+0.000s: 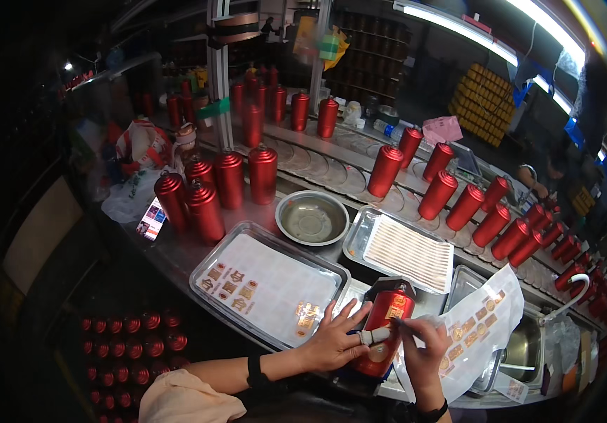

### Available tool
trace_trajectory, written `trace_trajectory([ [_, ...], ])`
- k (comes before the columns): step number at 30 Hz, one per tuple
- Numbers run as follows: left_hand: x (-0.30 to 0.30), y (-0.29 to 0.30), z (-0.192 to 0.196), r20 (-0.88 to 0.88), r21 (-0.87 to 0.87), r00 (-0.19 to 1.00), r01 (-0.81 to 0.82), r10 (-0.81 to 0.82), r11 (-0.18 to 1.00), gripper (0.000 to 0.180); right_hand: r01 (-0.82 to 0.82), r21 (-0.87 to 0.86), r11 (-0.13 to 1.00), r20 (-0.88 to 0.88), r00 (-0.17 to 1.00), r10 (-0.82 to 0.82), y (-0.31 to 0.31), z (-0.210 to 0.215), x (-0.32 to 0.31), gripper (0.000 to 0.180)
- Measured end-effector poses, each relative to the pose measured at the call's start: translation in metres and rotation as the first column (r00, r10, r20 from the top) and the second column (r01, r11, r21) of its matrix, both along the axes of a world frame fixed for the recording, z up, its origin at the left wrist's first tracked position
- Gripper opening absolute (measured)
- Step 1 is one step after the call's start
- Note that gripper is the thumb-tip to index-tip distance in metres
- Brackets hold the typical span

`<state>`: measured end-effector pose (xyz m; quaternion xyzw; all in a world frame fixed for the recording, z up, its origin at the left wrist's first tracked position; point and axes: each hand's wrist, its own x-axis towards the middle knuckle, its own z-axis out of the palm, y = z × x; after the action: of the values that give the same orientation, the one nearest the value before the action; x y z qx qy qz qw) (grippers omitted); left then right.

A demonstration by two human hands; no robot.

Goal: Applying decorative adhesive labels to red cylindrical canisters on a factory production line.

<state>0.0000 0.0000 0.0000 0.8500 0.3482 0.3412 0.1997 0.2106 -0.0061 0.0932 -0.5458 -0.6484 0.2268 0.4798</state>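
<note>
A shiny red bottle [397, 304] with gold decals lies tilted in a dark holder in front of me. My left hand [336, 337] is spread beside it, a white-wrapped finger resting on the bottle's front and the other fingers stretched away to the upper left. At the bottle's right side, my right hand [423, 345] has its fingers pinched together close to the decals. What the pinch holds, if anything, is hidden. Behind that hand, a white sheet [504, 292] of gold decals slants up to the right; its lower part is partly covered by the hand.
Left of the holder, a metal tray [247, 331] carries a backing sheet with several gold decals. Beyond are a round metal bowl [312, 218] and a tray [354, 243] of pale strips. Red bottles [262, 175] stand at the left and along the conveyor [346, 173]. A sink [529, 352] is at right.
</note>
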Motion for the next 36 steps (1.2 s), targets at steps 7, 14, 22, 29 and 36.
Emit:
trace_trajectory([
  [7, 0.006, -0.015, -0.013, 0.103, -0.134, 0.986, -0.114, 0.128, 0.984, 0.046, -0.215, 0.276, 0.937, 0.452, 0.889, 0.071, -0.017, -0.004, 0.010, 0.027],
  [14, 0.001, -0.013, -0.005, 0.183, -0.249, 0.978, -0.050, 0.097, 0.967, 0.072, -0.169, 0.043, 0.985, 0.209, 0.965, 0.157, -0.029, 0.003, 0.007, 0.019],
  [22, 0.007, -0.010, -0.007, -0.025, -0.240, 0.996, 0.074, -0.082, 0.968, 0.120, 0.195, -0.158, 0.968, -0.109, 0.971, -0.214, -0.003, -0.024, 0.036, 0.020],
  [29, 0.020, -0.009, -0.008, 0.082, -0.178, 0.997, 0.022, -0.008, 0.984, 0.104, 0.111, -0.199, 0.974, -0.341, 0.924, -0.175, 0.005, -0.047, 0.053, 0.023],
  [36, 0.025, -0.030, 0.029, 0.024, 0.069, 0.998, -0.068, 0.066, 0.995, 0.078, -0.010, -0.266, 0.964, -0.509, 0.850, -0.132, 0.006, -0.058, 0.075, 0.020],
])
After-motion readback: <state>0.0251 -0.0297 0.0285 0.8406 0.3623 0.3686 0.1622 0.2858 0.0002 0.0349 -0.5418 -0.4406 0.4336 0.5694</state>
